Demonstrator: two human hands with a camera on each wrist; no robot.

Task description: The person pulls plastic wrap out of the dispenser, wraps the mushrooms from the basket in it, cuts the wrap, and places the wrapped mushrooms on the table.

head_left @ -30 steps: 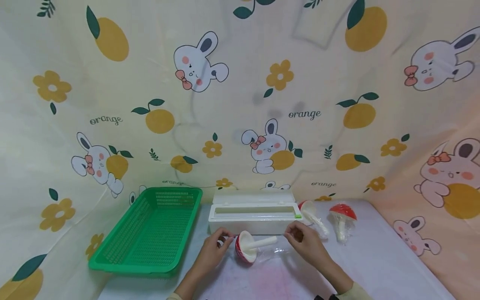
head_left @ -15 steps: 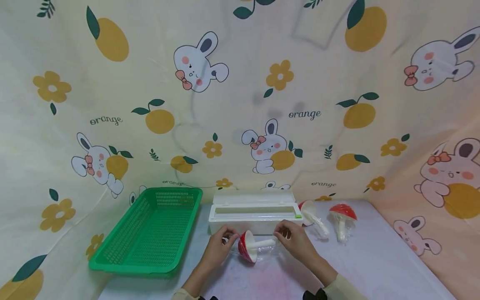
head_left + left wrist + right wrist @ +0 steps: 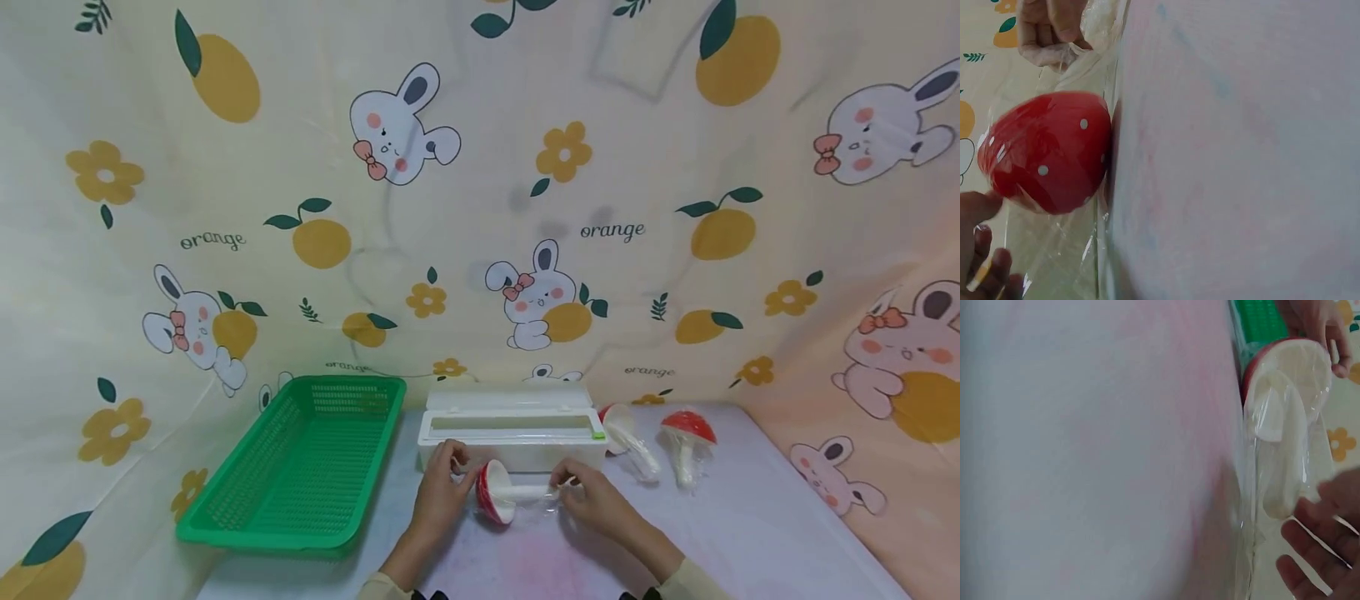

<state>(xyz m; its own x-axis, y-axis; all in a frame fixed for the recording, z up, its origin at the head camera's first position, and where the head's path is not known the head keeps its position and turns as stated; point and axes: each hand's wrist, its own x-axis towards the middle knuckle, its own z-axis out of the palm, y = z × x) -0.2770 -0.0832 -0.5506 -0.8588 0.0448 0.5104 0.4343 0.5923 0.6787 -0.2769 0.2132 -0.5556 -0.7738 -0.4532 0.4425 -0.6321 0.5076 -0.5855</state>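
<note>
A toy mushroom [image 3: 517, 493] with a red, white-dotted cap and a cream stem lies on its side in clear plastic film, stem pointing right. My left hand [image 3: 446, 487] is at the cap's left; in the left wrist view a fingertip [image 3: 988, 205] touches the red cap [image 3: 1054, 150], the other fingers loosely bent. By the stem's free end is my right hand [image 3: 592, 496]. Its fingers [image 3: 1319, 550] are spread and relaxed in the right wrist view, with a fingertip right at the stem [image 3: 1294, 456]. Clear film [image 3: 1054, 250] spreads beneath and around the mushroom.
Behind the hands stands a white film dispenser box [image 3: 510, 457], its lid raised. A green basket [image 3: 262, 537] is at the left. Two more mushrooms in film, one tilted [image 3: 633, 442] and one with its cap upward [image 3: 686, 442], lie at the right.
The mushroom has turned slightly, its stem now nearly level. My right hand has moved left to the stem's end and lower. My left hand has shifted slightly up and right against the cap.
</note>
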